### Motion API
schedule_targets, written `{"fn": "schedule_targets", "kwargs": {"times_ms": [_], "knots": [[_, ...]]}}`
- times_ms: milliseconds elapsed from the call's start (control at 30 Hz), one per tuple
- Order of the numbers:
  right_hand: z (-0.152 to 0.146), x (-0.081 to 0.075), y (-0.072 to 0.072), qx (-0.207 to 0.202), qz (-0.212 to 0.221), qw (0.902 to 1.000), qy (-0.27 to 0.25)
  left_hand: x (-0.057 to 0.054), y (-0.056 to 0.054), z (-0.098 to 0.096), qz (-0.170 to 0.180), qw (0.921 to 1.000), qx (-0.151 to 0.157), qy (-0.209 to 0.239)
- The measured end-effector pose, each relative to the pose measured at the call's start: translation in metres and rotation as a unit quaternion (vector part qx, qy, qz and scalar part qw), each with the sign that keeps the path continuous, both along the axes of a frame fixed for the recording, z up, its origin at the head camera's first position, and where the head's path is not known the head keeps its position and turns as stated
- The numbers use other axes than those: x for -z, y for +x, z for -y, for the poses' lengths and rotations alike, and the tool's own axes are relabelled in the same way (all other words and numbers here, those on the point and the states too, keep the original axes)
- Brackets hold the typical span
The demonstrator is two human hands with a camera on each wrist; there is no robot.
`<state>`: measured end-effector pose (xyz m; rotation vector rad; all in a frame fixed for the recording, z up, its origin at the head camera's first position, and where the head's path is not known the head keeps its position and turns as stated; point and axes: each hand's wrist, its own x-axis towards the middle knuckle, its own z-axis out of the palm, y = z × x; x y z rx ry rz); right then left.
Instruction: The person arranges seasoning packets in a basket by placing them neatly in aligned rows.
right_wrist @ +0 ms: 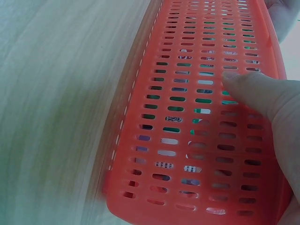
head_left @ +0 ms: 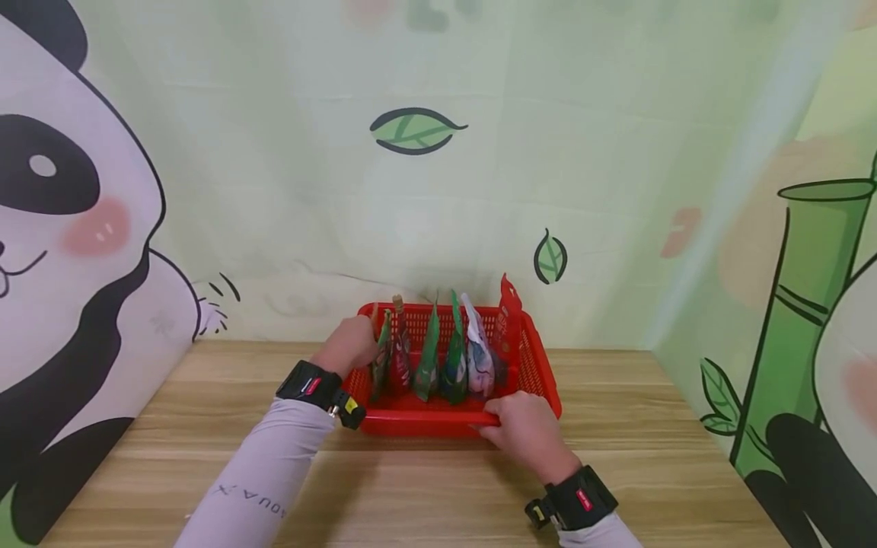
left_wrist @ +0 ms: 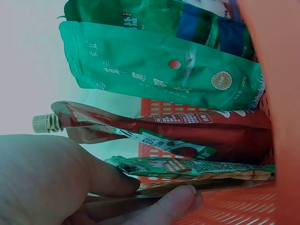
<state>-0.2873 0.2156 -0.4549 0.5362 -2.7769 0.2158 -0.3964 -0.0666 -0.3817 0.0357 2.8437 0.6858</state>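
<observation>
A red plastic basket (head_left: 418, 425) stands on the table with several upright packets inside. At its left end, my left hand (head_left: 352, 344) pinches a thin brownish flat packet (left_wrist: 220, 183) between thumb and fingers, seen nearly edge-on. Close against that one stands a green printed packet (left_wrist: 187, 166). Beside it is a dark red spout pouch (left_wrist: 211, 136) with a ridged cap, then a green pouch (left_wrist: 140, 70). My right hand (head_left: 526, 430) grips the basket's front rim toward the right, its thumb (right_wrist: 248, 89) lying on the slotted outer wall.
Farther right in the basket are another green-and-blue pouch (head_left: 455, 365), a white-and-purple pouch (head_left: 479, 358) and a tall red packet (head_left: 508, 323). The wooden table (head_left: 226, 426) meets a printed backdrop (head_left: 288, 190) just behind the basket.
</observation>
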Motion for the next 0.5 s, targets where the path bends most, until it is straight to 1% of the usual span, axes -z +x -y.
{"fn": "schedule_targets", "kwargs": {"times_ms": [133,233,333,400,433,500], "knots": [[0.000,0.000,-0.001,-0.002,-0.002,1.0000,0.002,0.000,-0.001,0.002,0.000,0.9999,-0.006,0.010],[0.000,0.000,-0.001,-0.001,-0.003,1.0000,0.005,-0.001,0.000,0.004,-0.005,0.9998,-0.003,0.019],[-0.001,-0.002,0.000,-0.006,0.003,1.0000,0.003,-0.001,0.003,0.008,-0.020,0.9993,0.008,0.029],[-0.003,-0.004,0.000,-0.012,0.029,0.9993,-0.019,-0.002,0.006,0.011,-0.027,0.9985,0.011,0.045],[-0.004,-0.005,-0.001,-0.016,0.050,0.9978,-0.039,-0.002,0.008,0.013,-0.031,0.9979,0.012,0.055],[-0.008,-0.008,-0.001,-0.027,0.097,0.9902,-0.096,-0.003,0.012,0.018,-0.042,0.9962,0.011,0.075]]}}
